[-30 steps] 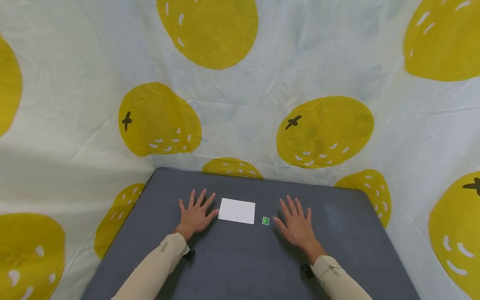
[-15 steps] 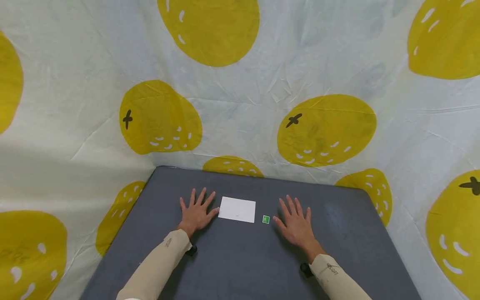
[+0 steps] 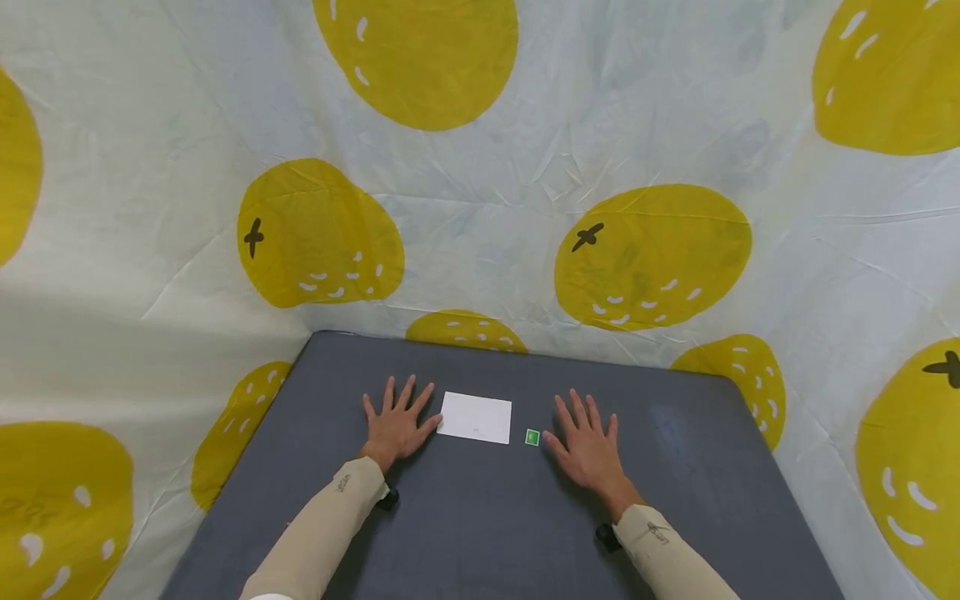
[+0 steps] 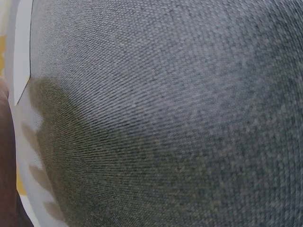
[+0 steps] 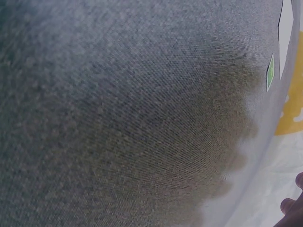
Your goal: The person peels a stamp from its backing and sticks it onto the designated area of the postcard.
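Note:
A blank white rectangle of paper [image 3: 476, 418], envelope-like, lies on the grey table. To its right is a small green stamp-like square [image 3: 532, 437] with a white border. My left hand [image 3: 397, 429] is palm down with fingers spread, its thumb tip right at the paper's left edge. On the other side, my right hand [image 3: 591, 454] has its fingers stretched out, thumb tip just right of the green square. Neither hand holds anything. The left wrist view catches the paper's edge [image 4: 22, 47]; in the right wrist view the green square [image 5: 270, 73] shows beside the paper [image 5: 285, 33].
The dark grey table [image 3: 480, 525] has a fabric-like weave in the wrist views. A white cloth [image 3: 480, 250] printed with yellow fruit hangs behind it and along both sides. Dark devices sit under both wrists, below beige sleeves.
My left hand has shifted slightly right, toward the paper, and my right hand slightly left, toward the green square. The paper and square stay in place; the head view tilts a little.

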Motion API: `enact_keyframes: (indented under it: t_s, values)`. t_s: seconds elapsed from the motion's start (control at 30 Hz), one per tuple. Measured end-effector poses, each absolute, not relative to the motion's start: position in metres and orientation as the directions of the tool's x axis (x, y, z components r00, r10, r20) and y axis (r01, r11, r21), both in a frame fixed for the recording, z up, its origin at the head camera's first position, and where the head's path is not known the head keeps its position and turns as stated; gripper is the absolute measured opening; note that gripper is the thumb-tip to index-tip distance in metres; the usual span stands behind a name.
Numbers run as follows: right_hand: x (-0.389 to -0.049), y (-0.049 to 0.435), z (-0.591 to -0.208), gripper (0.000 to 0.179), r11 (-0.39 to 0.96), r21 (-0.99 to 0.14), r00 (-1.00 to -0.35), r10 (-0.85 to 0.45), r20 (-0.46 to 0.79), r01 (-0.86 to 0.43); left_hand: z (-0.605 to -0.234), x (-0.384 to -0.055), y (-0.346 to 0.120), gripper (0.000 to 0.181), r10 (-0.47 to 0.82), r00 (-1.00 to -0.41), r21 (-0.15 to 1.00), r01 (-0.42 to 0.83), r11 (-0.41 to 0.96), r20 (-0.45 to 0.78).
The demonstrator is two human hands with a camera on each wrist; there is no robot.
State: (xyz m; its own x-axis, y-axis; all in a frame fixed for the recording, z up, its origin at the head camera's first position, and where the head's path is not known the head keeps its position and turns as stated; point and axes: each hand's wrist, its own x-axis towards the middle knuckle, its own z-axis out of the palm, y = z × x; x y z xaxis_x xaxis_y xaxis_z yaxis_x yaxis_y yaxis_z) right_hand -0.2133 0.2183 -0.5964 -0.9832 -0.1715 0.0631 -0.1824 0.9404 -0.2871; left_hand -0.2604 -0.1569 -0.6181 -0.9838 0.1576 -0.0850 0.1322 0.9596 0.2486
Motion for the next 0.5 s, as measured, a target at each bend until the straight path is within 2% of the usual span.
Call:
enact_keyframes:
  t_s: [0.5]
  values:
    - [-0.2142, 0.2142, -0.6026, 0.076, 0.939, -0.294, -0.984, -0.168, 0.054, -0.177, -0.6138, -0.2587, -0.1526, 0.075, 0.154, -0.982, 0.243, 0.122, 0.962, -0.114]
